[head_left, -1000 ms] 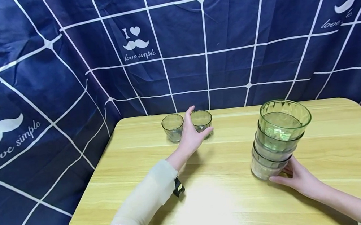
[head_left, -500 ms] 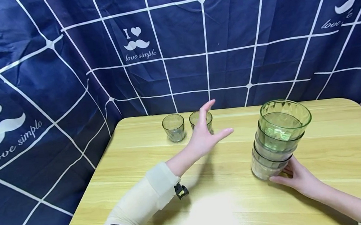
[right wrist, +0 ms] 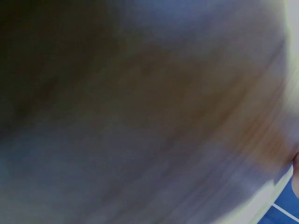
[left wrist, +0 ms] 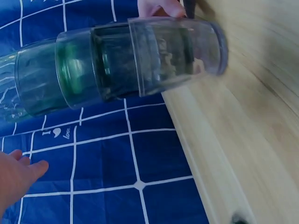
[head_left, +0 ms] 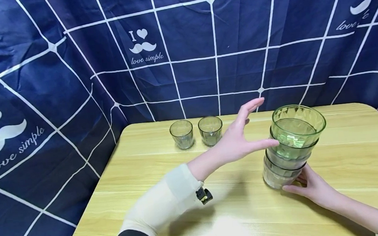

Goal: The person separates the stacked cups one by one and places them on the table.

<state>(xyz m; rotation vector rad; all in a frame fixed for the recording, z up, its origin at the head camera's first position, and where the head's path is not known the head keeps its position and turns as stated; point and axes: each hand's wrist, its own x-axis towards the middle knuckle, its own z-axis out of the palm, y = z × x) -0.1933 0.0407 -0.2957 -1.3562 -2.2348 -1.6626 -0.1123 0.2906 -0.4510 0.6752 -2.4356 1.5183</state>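
Observation:
A tall stack of nested glass cups (head_left: 290, 155) stands on the right side of the table, leaning slightly. Its top cup (head_left: 312, 123) is green; those below are clear to smoky grey. My right hand (head_left: 320, 190) grips the bottom cup low on its right side, with some fingers hidden behind the glass. To the left of the stack is my left hand (head_left: 234, 142), thumb and fingers spread wide and holding nothing. Its thumb overlaps the stack in the head view, while the left wrist view shows the hand (left wrist: 16, 177) apart from the cups.
Two small grey glass cups (head_left: 182, 135) (head_left: 210, 133) stand side by side near the back edge of the wooden table (head_left: 146, 175). A dark blue gridded cloth (head_left: 191, 76) hangs behind and to the left. The right wrist view is mostly blurred.
My left hand has moved right, away from the two small cups and up beside the stack. The right hand and the stack have stayed put.

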